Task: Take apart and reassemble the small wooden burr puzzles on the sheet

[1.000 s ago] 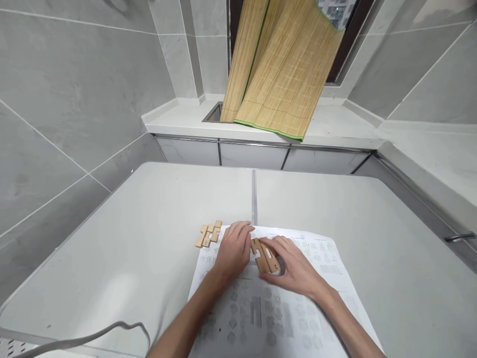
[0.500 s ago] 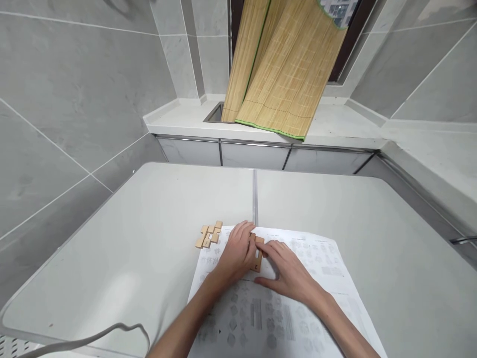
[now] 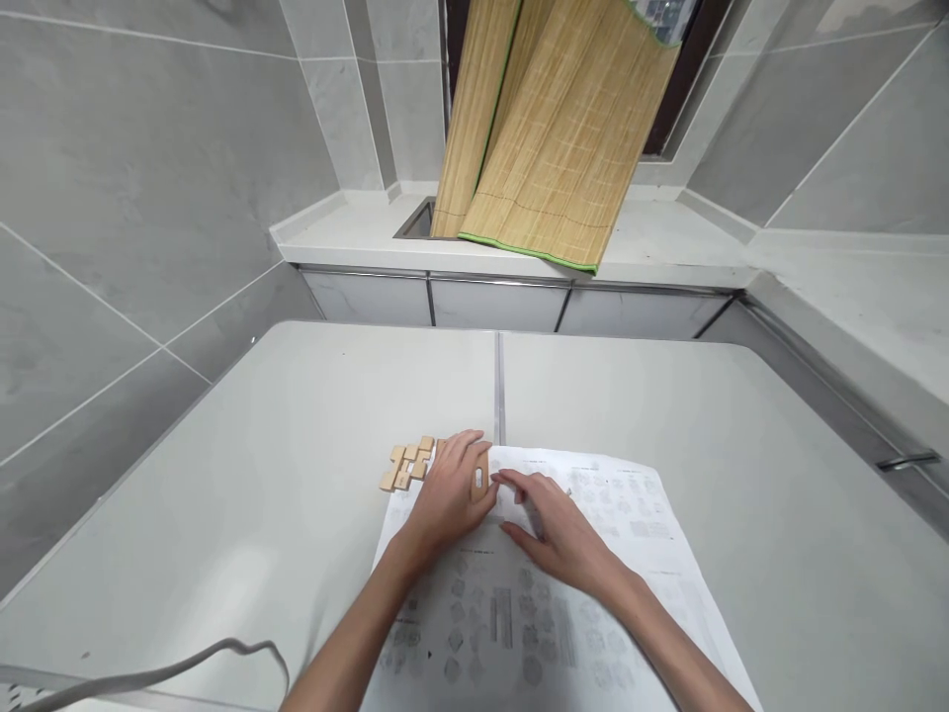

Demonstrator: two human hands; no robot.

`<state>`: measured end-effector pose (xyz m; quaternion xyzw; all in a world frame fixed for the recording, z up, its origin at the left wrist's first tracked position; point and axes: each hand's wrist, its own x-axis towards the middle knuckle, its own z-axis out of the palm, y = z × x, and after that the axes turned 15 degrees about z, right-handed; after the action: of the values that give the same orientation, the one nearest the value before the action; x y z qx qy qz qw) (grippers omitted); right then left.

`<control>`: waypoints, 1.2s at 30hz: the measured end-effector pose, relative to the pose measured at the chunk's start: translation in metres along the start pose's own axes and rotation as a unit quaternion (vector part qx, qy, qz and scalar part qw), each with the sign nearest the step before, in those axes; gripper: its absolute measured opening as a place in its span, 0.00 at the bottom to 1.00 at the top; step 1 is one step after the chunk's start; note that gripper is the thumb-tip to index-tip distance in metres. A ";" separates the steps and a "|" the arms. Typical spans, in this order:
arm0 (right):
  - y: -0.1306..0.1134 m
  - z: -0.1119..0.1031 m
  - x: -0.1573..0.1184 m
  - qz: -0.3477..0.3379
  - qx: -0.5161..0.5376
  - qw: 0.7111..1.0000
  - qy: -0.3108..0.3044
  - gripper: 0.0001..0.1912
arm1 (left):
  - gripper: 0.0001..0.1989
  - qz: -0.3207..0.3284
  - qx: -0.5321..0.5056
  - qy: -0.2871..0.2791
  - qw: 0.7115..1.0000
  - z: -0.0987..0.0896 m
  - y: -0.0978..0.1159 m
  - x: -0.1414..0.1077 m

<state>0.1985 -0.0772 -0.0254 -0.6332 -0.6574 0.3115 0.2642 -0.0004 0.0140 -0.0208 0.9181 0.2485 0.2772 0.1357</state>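
Observation:
A small wooden piece with a slot (image 3: 480, 478) lies on the printed sheet (image 3: 630, 494), partly covered by my left hand (image 3: 449, 491). My left fingers curve over the piece and what lies beneath the palm is hidden. Just right of it, my right hand (image 3: 558, 529) rests with thumb and fingers apart, its index fingertip close to the piece's edge and nothing visible between the fingers. Several light wooden blocks (image 3: 402, 479) lie in a cluster left of my left hand, at the sheet's upper left corner.
The white table (image 3: 333, 396) has a seam down its middle. A grey cable (image 3: 185, 661) runs along the lower left. Behind the table, a bamboo mat (image 3: 563, 138) hangs over a white ledge (image 3: 356, 237) by the window.
My left hand and the wooden piece have shifted left, nearer the block cluster. My right hand has moved slightly left, and the view has shifted a little.

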 end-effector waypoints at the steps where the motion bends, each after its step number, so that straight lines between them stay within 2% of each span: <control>1: 0.000 0.000 0.000 0.001 -0.002 1.000 0.003 0.31 | 0.21 0.002 0.001 0.003 1.000 0.000 -0.001 0.000; 9: 0.006 0.002 0.001 -0.025 0.002 0.999 0.032 0.27 | 0.21 -0.003 0.012 0.034 0.999 0.000 -0.001 0.002; 12: 0.006 0.004 0.002 -0.039 0.012 0.998 0.037 0.23 | 0.18 0.003 0.005 0.051 0.999 0.000 0.007 0.004; 15: 0.006 0.004 0.004 -0.058 0.022 0.997 0.054 0.19 | 0.14 0.036 -0.016 0.064 0.997 0.003 0.018 0.005; 19: 0.006 0.004 0.006 -0.060 0.036 0.995 0.069 0.12 | 0.10 0.097 -0.028 0.032 0.994 0.014 0.032 0.002; 23: 0.008 0.003 0.005 -0.043 0.049 0.995 0.069 0.15 | 0.09 0.133 -0.025 0.000 0.991 0.026 0.040 -0.003; 36: 0.010 0.000 0.003 -0.044 0.029 0.995 0.082 0.15 | 0.11 0.117 -0.017 -0.048 0.992 0.031 0.044 -0.001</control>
<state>0.2053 -0.0741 -0.0328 -0.6190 -0.6515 0.2661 0.3487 0.0333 -0.0270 -0.0289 0.9509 0.1274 0.2506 0.1294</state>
